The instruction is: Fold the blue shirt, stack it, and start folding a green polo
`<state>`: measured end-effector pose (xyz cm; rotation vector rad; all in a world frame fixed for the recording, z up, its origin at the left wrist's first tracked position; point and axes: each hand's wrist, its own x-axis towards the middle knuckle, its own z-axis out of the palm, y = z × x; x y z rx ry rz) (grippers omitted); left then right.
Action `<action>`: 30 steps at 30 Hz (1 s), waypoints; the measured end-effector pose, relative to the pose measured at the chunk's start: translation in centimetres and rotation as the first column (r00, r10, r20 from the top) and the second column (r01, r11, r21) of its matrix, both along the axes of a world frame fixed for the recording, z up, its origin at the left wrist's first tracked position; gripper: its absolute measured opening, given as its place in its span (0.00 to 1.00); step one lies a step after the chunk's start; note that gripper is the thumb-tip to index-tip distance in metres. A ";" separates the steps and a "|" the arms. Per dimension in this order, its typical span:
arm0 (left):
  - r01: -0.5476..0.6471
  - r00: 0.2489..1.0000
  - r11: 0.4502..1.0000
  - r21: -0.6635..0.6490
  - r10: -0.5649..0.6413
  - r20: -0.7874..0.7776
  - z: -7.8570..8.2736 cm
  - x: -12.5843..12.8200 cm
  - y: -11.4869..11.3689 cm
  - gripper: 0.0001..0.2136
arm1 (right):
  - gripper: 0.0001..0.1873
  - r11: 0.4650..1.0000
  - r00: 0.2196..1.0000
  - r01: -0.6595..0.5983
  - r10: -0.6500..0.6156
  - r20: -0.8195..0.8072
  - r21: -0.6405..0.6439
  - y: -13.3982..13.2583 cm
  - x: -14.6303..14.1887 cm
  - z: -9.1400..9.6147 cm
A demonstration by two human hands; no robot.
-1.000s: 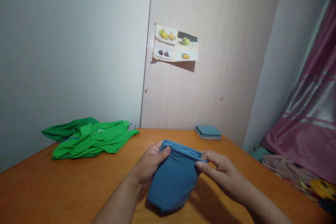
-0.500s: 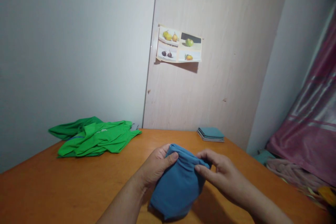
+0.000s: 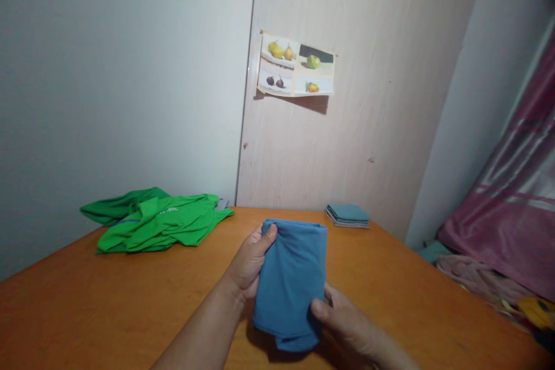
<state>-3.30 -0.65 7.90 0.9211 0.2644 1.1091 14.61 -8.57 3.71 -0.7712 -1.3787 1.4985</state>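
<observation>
The orange wooden worktop (image 3: 87, 300) fills the lower view, butting against the wall and a pale wooden panel that carries a taped fruit picture (image 3: 297, 65). At ten o'clock a crumpled green shirt (image 3: 156, 219) lies unfolded near the wall. At one o'clock a small stack of folded cloths (image 3: 347, 215) sits at the far edge. In the centre, a folded blue garment (image 3: 291, 280) is held just above the worktop. The left hand (image 3: 251, 260) clamps its upper left edge, thumb over the front so the folds stay together. The right hand (image 3: 342, 321) pinches the lower right edge with closed fingers, steadying the bundle.
</observation>
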 end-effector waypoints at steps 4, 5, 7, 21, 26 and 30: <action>-0.116 0.993 0.991 -0.062 0.116 -0.004 -0.4 0.4 0.6 0.18 | 0.27 0.994 0.995 0.078 -0.082 -0.053 -0.074 0.2 -0.2 -1.6; -0.148 0.989 0.987 -0.068 0.147 -0.012 -0.6 0.4 0.8 0.18 | 0.23 0.989 0.988 0.119 -0.126 -0.085 -0.086 0.7 0.2 -1.9; -0.212 0.976 0.976 -0.057 0.208 -0.058 -1.2 0.4 1.3 0.19 | 0.18 0.974 0.969 0.185 -0.203 -0.138 -0.133 1.8 1.5 -2.6; -0.035 0.613 0.996 0.081 0.085 -0.785 -6.0 1.0 2.3 0.17 | 0.15 0.789 0.761 0.610 -0.560 0.327 -0.069 9.3 10.8 -4.0; 0.159 0.462 0.987 0.032 -0.046 -0.886 -6.0 0.8 1.9 0.07 | 0.16 0.776 0.675 0.621 -0.599 0.430 0.107 10.7 11.6 -3.4; 0.077 0.454 0.980 0.182 0.128 -0.882 -6.4 0.7 2.6 0.02 | 0.18 0.707 0.540 0.626 -0.698 0.471 0.330 11.2 12.3 -1.2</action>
